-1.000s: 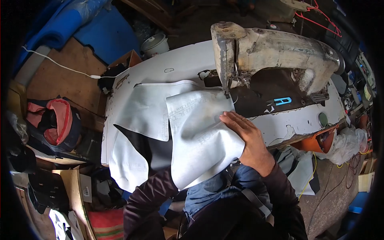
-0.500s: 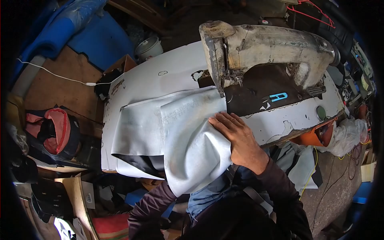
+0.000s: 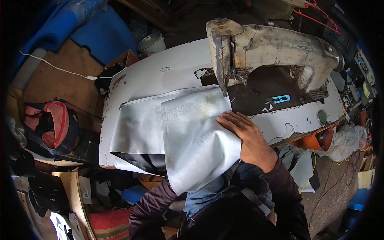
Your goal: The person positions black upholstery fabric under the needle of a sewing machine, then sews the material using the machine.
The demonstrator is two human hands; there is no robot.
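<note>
My right hand point(image 3: 244, 134) lies flat, fingers stretched, on the right edge of a pale grey printed sheet point(image 3: 192, 132). That sheet overlaps a second grey sheet point(image 3: 138, 124) whose black underside shows at the table's front edge. The top sheet's far corner sits at the needle point(image 3: 225, 91) of a worn cream sewing machine point(image 3: 272, 48). My left sleeve point(image 3: 154, 200) runs under the hanging sheet, and the left hand is hidden there.
The white sewing table point(image 3: 176, 68) has a chipped dark patch by the machine. Left of it are a cardboard box point(image 3: 120, 64), a white pot point(image 3: 151, 43), a white cable point(image 3: 60, 69) and a red and blue bag point(image 3: 54, 126). A plastic bag point(image 3: 346, 142) lies at right.
The lower sheet, which hung far off the front edge, has been drawn up onto the table. My right hand stayed flat on the top sheet, shifting with it slightly.
</note>
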